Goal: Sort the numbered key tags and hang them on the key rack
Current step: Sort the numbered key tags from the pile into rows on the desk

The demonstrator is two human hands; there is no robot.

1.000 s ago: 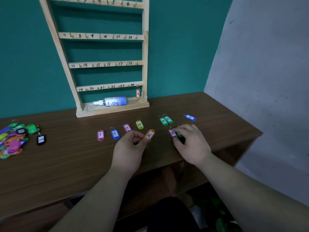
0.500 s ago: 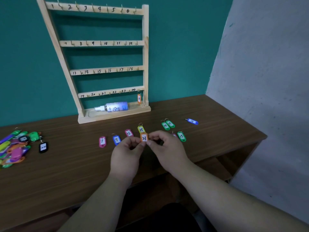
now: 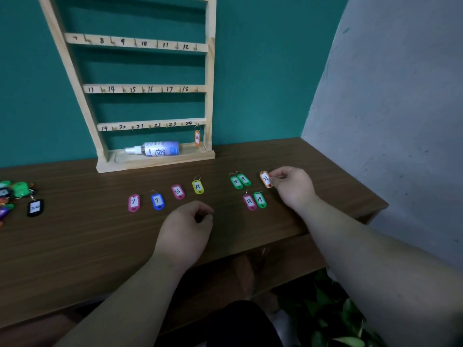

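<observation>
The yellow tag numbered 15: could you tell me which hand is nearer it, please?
Left. The left hand sits on the near side of the yellow tag; the right hand is farther off to its right, pinching the orange tag.

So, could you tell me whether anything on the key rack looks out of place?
A spray bottle lies on its side in the base tray of the key rack, under the bottom row; it is no key tag.
</observation>
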